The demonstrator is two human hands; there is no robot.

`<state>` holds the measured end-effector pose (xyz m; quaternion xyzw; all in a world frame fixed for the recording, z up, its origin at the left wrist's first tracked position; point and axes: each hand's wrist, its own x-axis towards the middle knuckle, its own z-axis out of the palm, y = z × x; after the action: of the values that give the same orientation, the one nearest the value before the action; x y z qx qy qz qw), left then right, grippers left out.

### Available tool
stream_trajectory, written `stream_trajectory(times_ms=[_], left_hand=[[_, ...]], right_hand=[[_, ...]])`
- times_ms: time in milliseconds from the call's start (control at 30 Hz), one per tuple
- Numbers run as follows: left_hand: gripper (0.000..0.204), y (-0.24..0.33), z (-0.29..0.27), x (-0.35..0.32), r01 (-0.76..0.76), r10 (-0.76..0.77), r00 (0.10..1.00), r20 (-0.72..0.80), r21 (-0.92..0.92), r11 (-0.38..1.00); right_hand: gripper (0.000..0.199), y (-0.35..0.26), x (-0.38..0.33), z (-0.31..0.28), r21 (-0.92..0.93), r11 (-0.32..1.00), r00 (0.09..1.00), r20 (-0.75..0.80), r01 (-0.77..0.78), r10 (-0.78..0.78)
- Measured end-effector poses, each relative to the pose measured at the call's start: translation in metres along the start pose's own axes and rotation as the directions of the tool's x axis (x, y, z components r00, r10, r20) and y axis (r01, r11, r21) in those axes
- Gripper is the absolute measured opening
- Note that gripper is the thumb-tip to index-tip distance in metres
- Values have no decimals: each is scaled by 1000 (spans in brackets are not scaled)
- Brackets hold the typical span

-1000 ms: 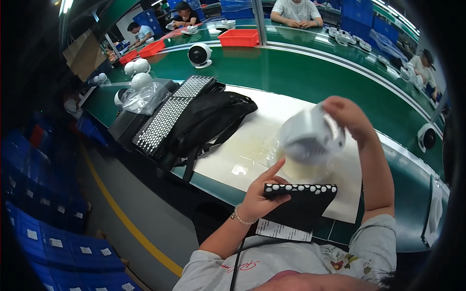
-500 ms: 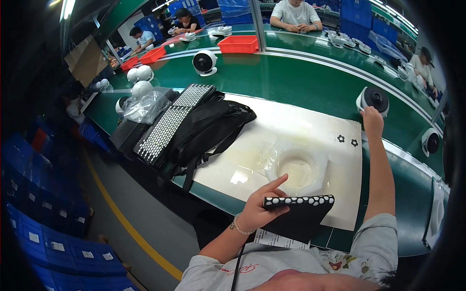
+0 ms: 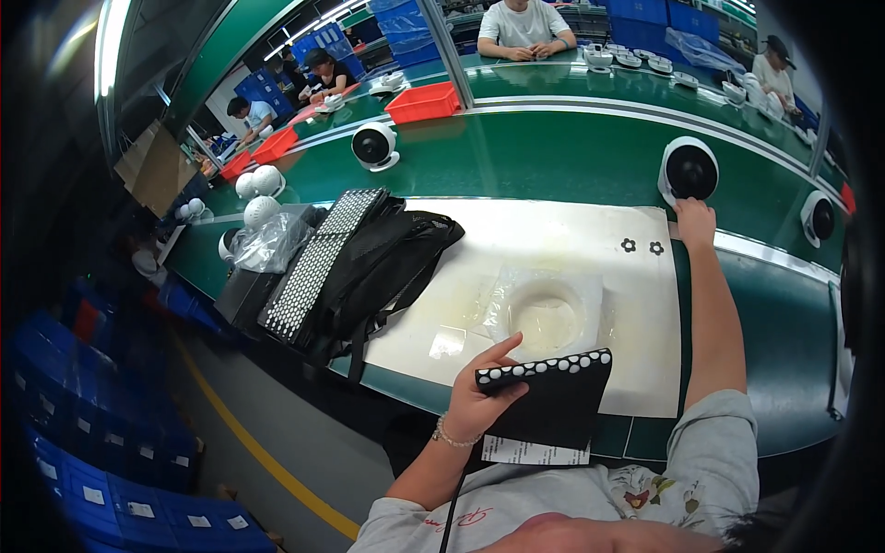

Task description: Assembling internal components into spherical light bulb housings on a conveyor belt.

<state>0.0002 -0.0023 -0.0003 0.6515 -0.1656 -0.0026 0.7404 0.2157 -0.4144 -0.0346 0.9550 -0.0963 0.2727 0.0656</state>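
White device [image 3: 688, 171], black face [image 3: 693, 170], right hand [image 3: 695, 222] gripping base [image 3: 670, 195], left hand [image 3: 477, 402] clasping dotted panel [image 3: 553, 396]

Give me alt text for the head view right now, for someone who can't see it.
A person's right hand touches a white, black-faced device on a green belt; the left hand holds a black board with a white-dotted edge. A translucent piece with a round hollow lies on a white sheet, right of a black bag; co-workers are beyond.
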Motion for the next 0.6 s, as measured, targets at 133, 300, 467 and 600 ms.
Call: stream_trajectory(times_ms=[133,300,467,600], left_hand=[[51,1,2,-2,46,-46,999,-22,-10,999],[49,-3,-3,-2,16,-16,1000,-2,45,999],[44,0,0,-1,-8,8,1000,-3,39,999],[36,0,0,0,-8,8,1000,21,16,1000]], right_hand=[[24,2,1,3,46,984,978,124,-174,167],[29,8,-1,13,33,974,963,159,-226,218],[26,0,-2,6,142,976,987,37,-163,159],[20,-18,-3,-15,379,921,978,-209,85,-5]])
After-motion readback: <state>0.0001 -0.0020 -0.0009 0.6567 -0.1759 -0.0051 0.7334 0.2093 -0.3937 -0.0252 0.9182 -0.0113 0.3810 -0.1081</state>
